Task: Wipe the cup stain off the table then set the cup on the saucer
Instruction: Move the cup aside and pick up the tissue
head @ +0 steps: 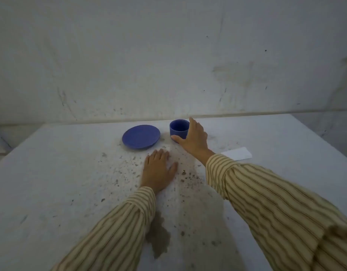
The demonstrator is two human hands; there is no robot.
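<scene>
A blue cup point(178, 129) stands upright on the white speckled table point(61, 173), just right of an empty blue saucer point(141, 136). My right hand point(194, 140) wraps the cup from the right, thumb against its near side and fingers behind its far rim. Nearer to me, my left hand point(159, 171) lies flat, palm down, on the table in front of the saucer, holding nothing. A brownish wet patch point(159, 237) marks the table close to me, beside my left sleeve.
A white folded tissue point(237, 153) lies on the table to the right, behind my right forearm. A stained white wall point(168, 65) rises directly behind the table's far edge. Dark specks dot the surface around my left hand.
</scene>
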